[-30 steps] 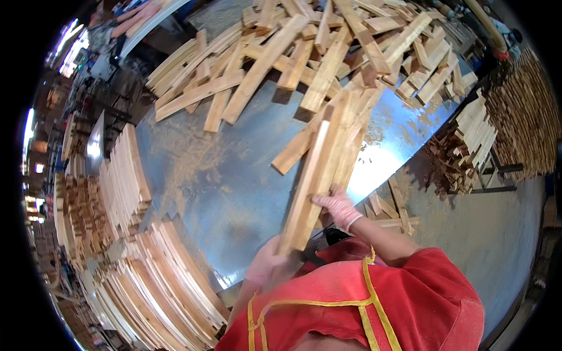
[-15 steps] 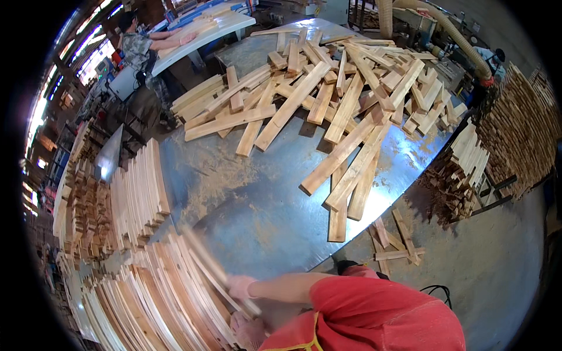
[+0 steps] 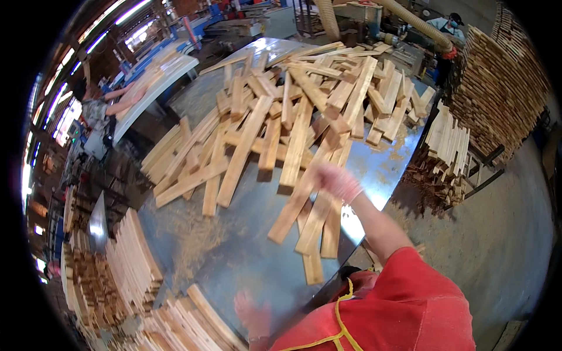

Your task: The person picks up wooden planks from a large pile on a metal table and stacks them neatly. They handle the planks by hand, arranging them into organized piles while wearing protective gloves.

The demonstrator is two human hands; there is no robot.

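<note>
My right hand (image 3: 338, 182), in a pale pinkish glove, reaches over the near end of a jumbled pile of wooden boards (image 3: 243, 152). It is at the upper part of a board (image 3: 316, 225) that slants toward me; motion blur smears its fingers, so any grip cannot be made out. Low in the view, my left hand (image 3: 253, 315) is over the metal table (image 3: 234, 257), just right of a row of boards set side by side (image 3: 181, 327). Blurred too, it appears spread, with nothing visible in it.
Another stack of boards (image 3: 133, 251) stands at the table's left side. A person (image 3: 96, 114) works at a white-topped bench (image 3: 170, 73) at far left. On the right are a board stack on a rack (image 3: 448, 140) and a tall timber pile (image 3: 497, 88). Sawdust lies on the table.
Both hands were together at the row of boards on the left, with a blurred board beside them. My right hand has moved up and right to the pile; the view has turned.
</note>
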